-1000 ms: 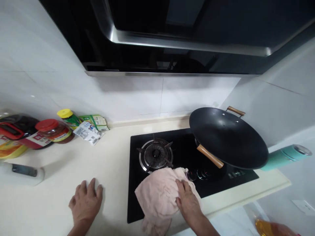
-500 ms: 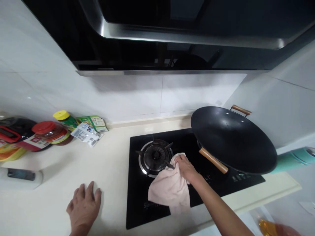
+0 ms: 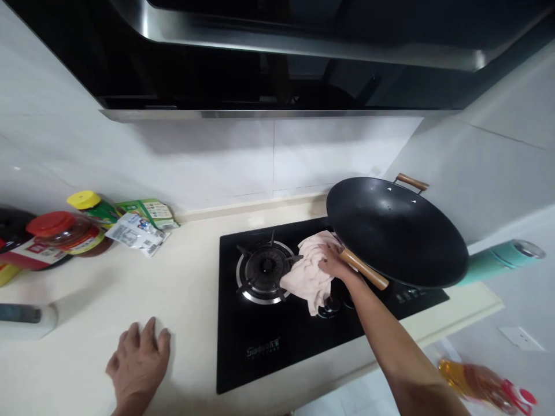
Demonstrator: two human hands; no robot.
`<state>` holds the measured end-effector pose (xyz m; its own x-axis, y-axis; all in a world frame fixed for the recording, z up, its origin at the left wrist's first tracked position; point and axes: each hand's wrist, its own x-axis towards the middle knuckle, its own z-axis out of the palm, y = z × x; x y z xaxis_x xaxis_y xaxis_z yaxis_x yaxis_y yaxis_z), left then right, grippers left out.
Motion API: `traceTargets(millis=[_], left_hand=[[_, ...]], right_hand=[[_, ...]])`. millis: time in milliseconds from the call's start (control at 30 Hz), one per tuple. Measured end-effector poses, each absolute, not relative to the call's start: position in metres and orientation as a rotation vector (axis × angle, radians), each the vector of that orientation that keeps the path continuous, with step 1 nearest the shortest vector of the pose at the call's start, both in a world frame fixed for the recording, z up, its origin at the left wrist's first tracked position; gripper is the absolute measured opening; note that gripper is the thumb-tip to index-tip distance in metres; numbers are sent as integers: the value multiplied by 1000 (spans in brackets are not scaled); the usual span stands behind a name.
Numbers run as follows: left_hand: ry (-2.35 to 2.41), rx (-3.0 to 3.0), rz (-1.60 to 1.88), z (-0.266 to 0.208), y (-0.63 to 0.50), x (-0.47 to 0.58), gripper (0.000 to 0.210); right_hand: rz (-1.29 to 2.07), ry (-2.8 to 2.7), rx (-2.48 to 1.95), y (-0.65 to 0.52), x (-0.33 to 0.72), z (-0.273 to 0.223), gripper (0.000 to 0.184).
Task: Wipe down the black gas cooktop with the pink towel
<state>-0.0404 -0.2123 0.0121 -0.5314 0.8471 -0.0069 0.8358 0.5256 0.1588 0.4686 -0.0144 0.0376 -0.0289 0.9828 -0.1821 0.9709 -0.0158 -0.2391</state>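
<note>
A crumpled pale pink cloth (image 3: 307, 268) lies under my right hand (image 3: 333, 261), whose fingers press into it on the black gas stove (image 3: 243, 352). The cloth spreads between the left burner (image 3: 265, 264) and the wok, and its left edge reaches the burner's ring. Close beside that hand is the wooden handle (image 3: 365, 270) of the big black wok (image 3: 396, 231), which sits over the right side of the stove. My left hand (image 3: 139, 361) rests on the white counter left of the stove, fingers apart, holding nothing.
A red-lidded jar (image 3: 71, 234), a yellow-capped bottle (image 3: 93, 208) and seasoning packets (image 3: 139, 232) stand along the wall at left. Overhead hangs the range hood (image 3: 260, 75). A turquoise cylinder (image 3: 498, 261) lies right of the wok; an oil bottle (image 3: 481, 381) is lower right.
My right hand has pushed the cloth back, away from the stove's front edge, toward the wok. The cloth is now more bunched. My left hand stays on the counter; the view has shifted slightly.
</note>
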Motion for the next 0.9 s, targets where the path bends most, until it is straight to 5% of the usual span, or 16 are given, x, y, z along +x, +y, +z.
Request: traceTargets(millis=[200, 467, 900], left_hand=[[2670, 1476, 258, 10, -212, -42, 66], [2697, 1434, 198, 4, -212, -46, 65], [2729, 1480, 144, -3, -217, -48, 64]], right_hand=[[739, -2352, -2037, -76, 426, 48, 49], [656, -2284, -2153, -62, 419, 49, 25], [409, -1945, -2406, 70, 413, 37, 50]])
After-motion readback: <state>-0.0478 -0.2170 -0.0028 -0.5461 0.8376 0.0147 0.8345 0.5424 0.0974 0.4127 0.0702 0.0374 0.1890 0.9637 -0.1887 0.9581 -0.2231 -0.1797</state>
